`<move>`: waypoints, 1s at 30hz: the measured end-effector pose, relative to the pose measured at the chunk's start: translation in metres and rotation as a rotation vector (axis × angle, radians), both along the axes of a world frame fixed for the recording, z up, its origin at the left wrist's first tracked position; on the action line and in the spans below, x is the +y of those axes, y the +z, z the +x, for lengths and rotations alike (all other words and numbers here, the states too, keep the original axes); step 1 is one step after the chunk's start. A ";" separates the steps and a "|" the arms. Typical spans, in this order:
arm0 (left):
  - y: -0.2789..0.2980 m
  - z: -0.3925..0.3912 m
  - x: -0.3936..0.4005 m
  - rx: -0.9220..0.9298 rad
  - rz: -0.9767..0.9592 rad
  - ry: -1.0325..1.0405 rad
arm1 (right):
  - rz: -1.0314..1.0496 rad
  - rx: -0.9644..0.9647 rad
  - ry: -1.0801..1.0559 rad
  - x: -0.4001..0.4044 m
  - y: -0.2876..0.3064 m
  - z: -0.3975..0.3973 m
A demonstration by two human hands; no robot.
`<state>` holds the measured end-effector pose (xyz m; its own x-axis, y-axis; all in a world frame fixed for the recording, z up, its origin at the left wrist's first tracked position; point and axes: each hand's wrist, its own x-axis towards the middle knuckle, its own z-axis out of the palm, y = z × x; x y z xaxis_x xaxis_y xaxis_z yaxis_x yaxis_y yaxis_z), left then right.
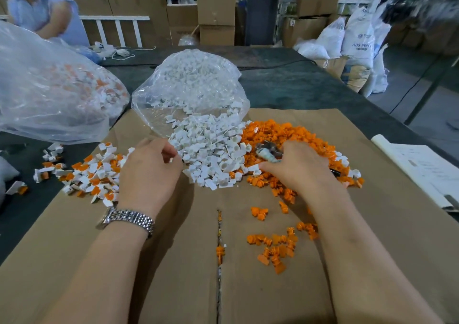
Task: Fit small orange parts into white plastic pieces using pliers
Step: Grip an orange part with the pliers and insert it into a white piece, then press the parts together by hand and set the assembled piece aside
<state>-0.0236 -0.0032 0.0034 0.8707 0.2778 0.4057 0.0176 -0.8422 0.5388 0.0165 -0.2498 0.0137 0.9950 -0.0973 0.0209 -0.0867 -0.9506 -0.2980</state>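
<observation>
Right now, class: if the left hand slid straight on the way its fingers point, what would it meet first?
Probably the pile of white pieces, just ahead of the left hand; depth is uncertain.

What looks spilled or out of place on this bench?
One orange part sits wedged in the seam of the cardboard sheet, apart from the orange pile. A few assembled pieces have strayed off the cardboard's left edge. Nothing looks damaged.
</observation>
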 end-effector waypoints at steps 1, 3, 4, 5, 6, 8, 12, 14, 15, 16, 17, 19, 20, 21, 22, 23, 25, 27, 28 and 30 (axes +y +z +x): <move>0.000 -0.001 -0.003 0.009 -0.010 -0.080 | -0.011 0.001 0.002 0.001 -0.002 0.000; 0.003 -0.005 -0.013 0.056 -0.097 -0.290 | -0.031 0.004 0.000 0.003 -0.005 0.002; 0.003 -0.008 -0.020 0.100 -0.147 -0.403 | -0.034 0.008 -0.003 0.003 -0.006 0.003; 0.003 -0.011 -0.026 0.148 -0.172 -0.508 | -0.031 0.015 -0.006 0.003 -0.006 0.004; 0.001 -0.013 -0.032 0.189 -0.163 -0.590 | -0.027 0.023 -0.011 0.003 -0.005 0.005; -0.003 -0.012 -0.036 0.196 -0.081 -0.641 | -0.021 0.011 -0.008 0.003 -0.003 0.004; -0.007 -0.005 -0.024 0.106 0.059 -0.431 | 0.095 -0.064 0.172 -0.002 0.012 -0.006; -0.008 -0.004 -0.020 0.134 0.113 -0.388 | 0.214 0.150 0.362 -0.003 0.022 -0.016; -0.009 -0.004 -0.021 0.149 0.168 -0.392 | 0.220 0.253 0.448 -0.001 0.025 -0.022; -0.010 -0.005 -0.024 0.154 0.223 -0.400 | 0.206 0.318 0.513 0.000 0.028 -0.026; -0.010 -0.005 -0.027 0.151 0.263 -0.401 | 0.180 0.345 0.556 0.002 0.028 -0.029; -0.011 -0.004 -0.032 0.132 0.294 -0.387 | 0.131 0.356 0.590 0.006 0.028 -0.031; -0.011 -0.004 -0.034 0.120 0.294 -0.381 | 0.128 0.357 0.594 0.007 0.027 -0.030; -0.011 -0.004 -0.036 0.109 0.290 -0.377 | 0.133 0.357 0.597 0.006 0.025 -0.029; -0.012 -0.004 -0.037 0.098 0.290 -0.376 | 0.141 0.354 0.602 0.006 0.024 -0.028; -0.013 -0.004 -0.039 0.087 0.296 -0.379 | 0.145 0.344 0.602 0.005 0.022 -0.027; -0.014 -0.004 -0.040 0.063 0.298 -0.385 | 0.135 0.279 0.581 0.005 0.020 -0.024; -0.013 -0.003 -0.040 0.056 0.270 -0.387 | 0.132 0.174 0.532 0.005 0.018 -0.021; -0.013 -0.003 -0.040 0.058 0.256 -0.389 | 0.149 0.123 0.507 0.004 0.017 -0.019; -0.013 -0.002 -0.039 0.078 0.243 -0.384 | 0.212 0.036 0.475 0.003 0.016 -0.017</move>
